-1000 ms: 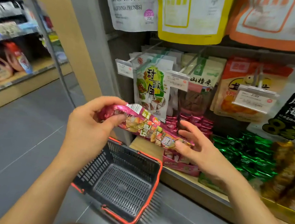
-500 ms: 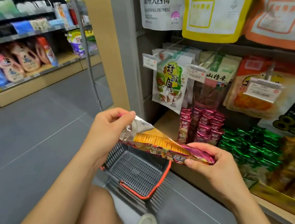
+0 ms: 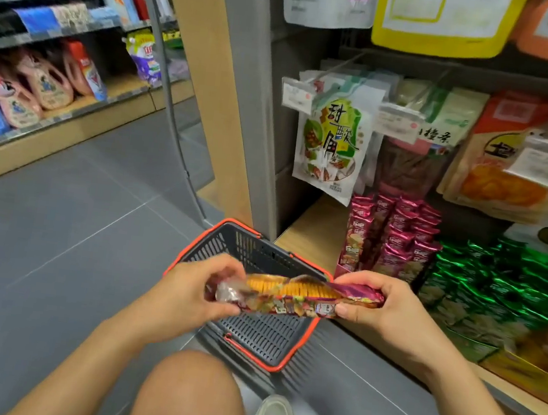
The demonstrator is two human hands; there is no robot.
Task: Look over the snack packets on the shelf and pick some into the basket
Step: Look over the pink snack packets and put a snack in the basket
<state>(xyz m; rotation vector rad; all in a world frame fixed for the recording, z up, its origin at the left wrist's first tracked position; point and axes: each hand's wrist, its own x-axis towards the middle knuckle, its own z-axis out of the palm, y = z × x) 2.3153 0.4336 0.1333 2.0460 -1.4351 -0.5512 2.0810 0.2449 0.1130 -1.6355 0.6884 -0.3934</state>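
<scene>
Packet (image 3: 296, 296), biscuit type, long and narrow: the magenta foil wrapper is showing a row of golden-orange crackers along its upper face, small coloured panels along its lower edge, and a crimped silvery end on the left-hand side. It is lying level between the two hands, directly above the basket (image 3: 260, 333) and clear of it.

Left hand (image 3: 185, 296): it is gripping the silvery end, with fingers curling round the foil.

Right hand (image 3: 387, 311): it is pinching the opposite end, with fingers wrapping over the top edge and the thumb pressing the front face.

The basket, dark grey with an orange-red rim, is sitting on the floor below both hands.

Shelf (image 3: 311, 225), wooden: it is running beyond the right hand, carrying matching magenta packets (image 3: 396, 236) standing upright just past the fingertips and green packets (image 3: 498, 279) further to the right.
</scene>
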